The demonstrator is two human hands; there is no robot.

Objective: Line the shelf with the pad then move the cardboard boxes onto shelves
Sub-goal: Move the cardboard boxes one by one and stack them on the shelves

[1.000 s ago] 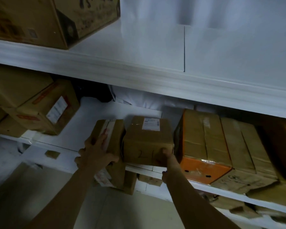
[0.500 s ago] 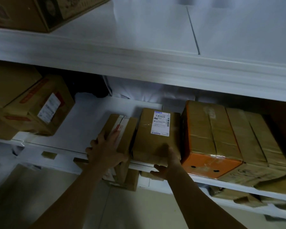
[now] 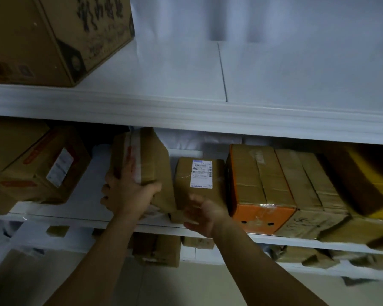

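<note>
Left hand is clamping its fingers round the near end of a tilted brown taped cardboard box; right hand, fingers apart, is hovering before a white-labelled brown carton.

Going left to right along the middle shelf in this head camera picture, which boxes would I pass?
First the red-taped box → tilted box gripped by the left hand → small box with a white label → orange-ended box → plain taped boxes → yellow box.
</note>
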